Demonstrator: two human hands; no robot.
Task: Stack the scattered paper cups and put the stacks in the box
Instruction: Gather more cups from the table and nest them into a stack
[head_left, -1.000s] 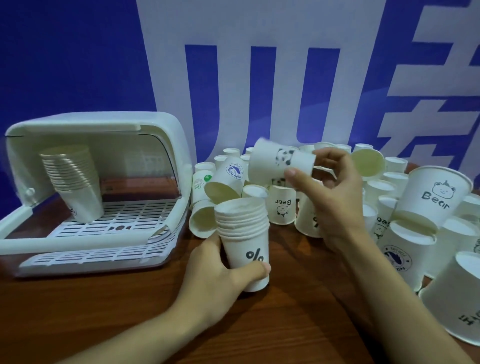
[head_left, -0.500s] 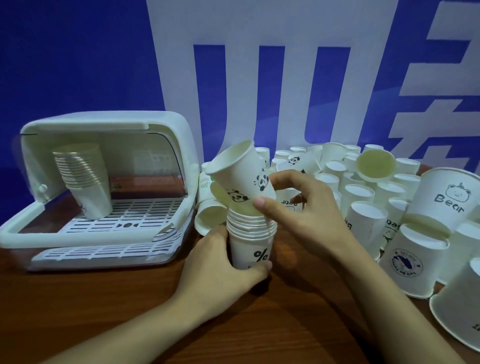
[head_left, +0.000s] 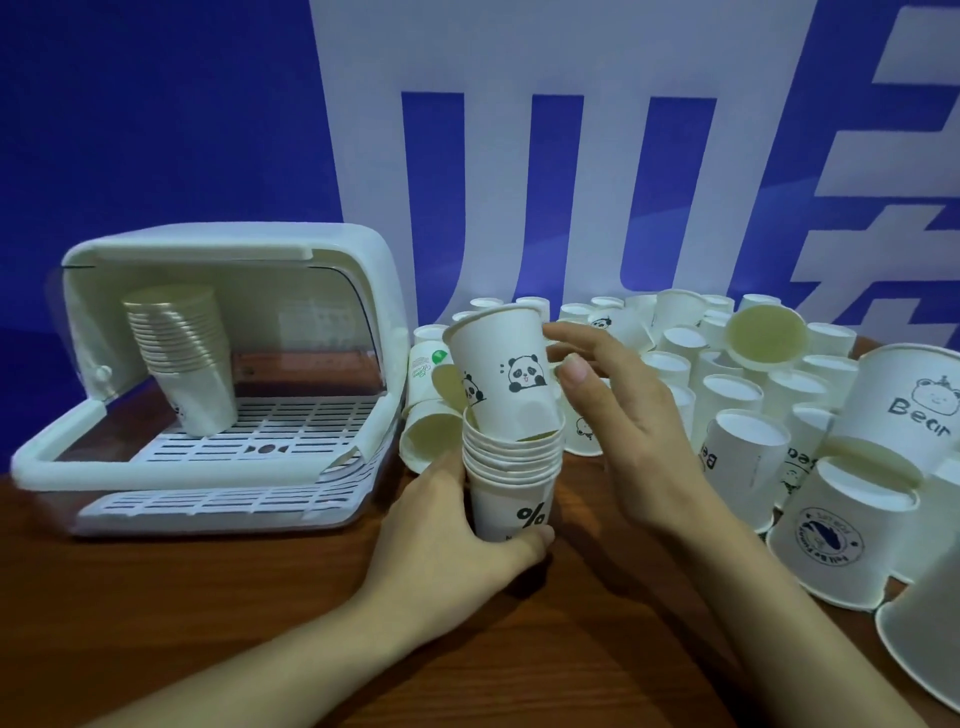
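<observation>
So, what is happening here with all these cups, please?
A person is stacking paper cups. The left hand holds a stack upright on the wooden table. A panda cup sits tilted in the top of it, not fully pushed in. The right hand is open beside that cup. Another stack leans inside the open white box. Many loose cups wait on the right.

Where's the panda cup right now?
Head view, centre: the panda cup sits tilted in the top of the stack that the left hand grips, right of the box.
</observation>
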